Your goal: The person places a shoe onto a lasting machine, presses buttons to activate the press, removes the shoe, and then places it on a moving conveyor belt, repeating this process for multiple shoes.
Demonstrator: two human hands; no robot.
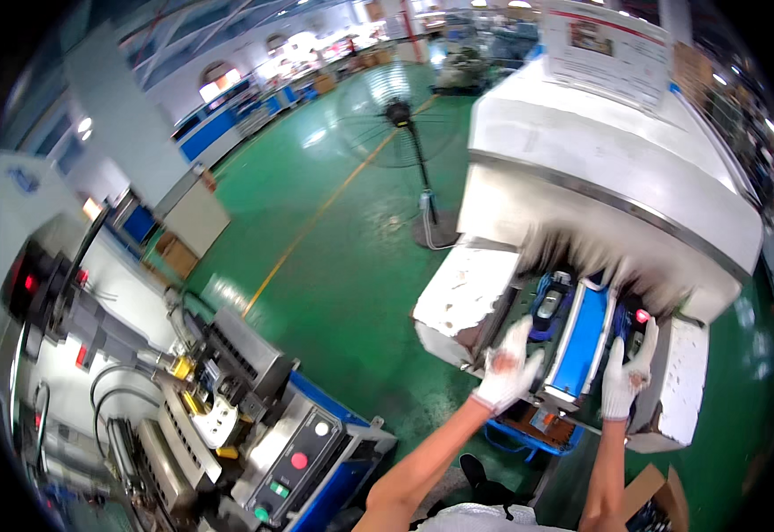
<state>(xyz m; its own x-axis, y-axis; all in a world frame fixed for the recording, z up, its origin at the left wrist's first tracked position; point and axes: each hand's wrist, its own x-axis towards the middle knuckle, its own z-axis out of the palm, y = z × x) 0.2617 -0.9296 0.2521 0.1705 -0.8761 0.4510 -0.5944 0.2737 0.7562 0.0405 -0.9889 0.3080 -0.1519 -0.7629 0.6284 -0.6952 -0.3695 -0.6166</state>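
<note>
My left hand (508,369), in a white knit glove with a stained back, is stretched out at the mouth of a white machine (582,186). Just beyond its fingers lies a dark blue and black piece (548,306), shaped like a shoe with a grey top. My right hand (628,377), gloved the same way, has its fingers apart next to a second dark piece (622,324) with a red glow by it. Between the hands runs a blue strip (582,341) in a metal frame. Neither hand visibly grips anything; contact with the pieces cannot be made out.
Bristle strips (573,250) hang over the machine's opening. To the left stands another machine with a button panel (294,465). A floor fan (400,115) stands ahead on the green floor. A cardboard box (657,501) sits at the lower right, below a chipped white side ledge (681,381).
</note>
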